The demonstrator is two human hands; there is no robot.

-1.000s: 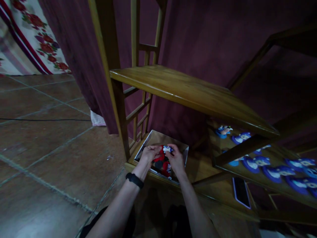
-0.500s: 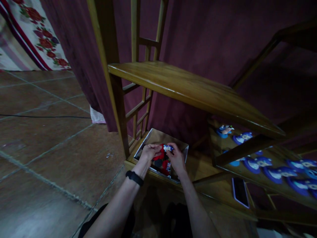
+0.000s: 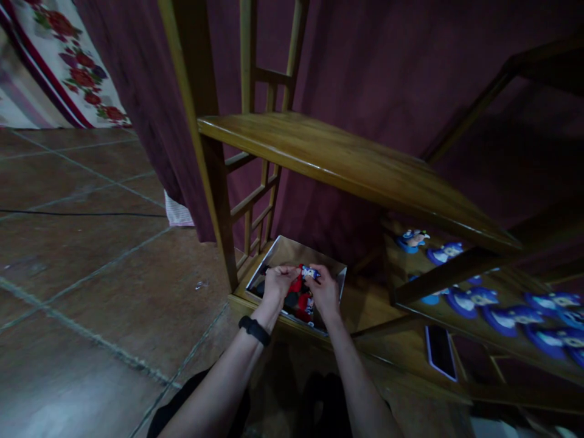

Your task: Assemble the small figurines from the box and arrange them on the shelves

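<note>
Between my two hands is a small blue-and-white figurine (image 3: pixel 311 273) with a red part at its left end. My left hand (image 3: pixel 279 286) pinches the red end, its fingers closed. The fingers of my right hand (image 3: pixel 325 290) are closed around the blue end. Both hands are over a shallow white-edged box (image 3: pixel 341 281) on the low shelf. Inside the box lie red and black pieces, among them a red figurine (image 3: pixel 305 302) below my fingers. My hands hide part of the contents.
A wooden shelf board (image 3: pixel 347 155) juts out above my hands. To the right, several blue-and-white figurines (image 3: pixel 472 299) stand on another shelf. A phone (image 3: pixel 440 351) lies on the low shelf. A wooden post (image 3: pixel 212 182) rises left of the box, beside a dark curtain (image 3: pixel 150 140).
My left hand has shifted slightly, its wrist moving a little right and down. Both hands still hold the figurine over the box. The view has moved only slightly.
</note>
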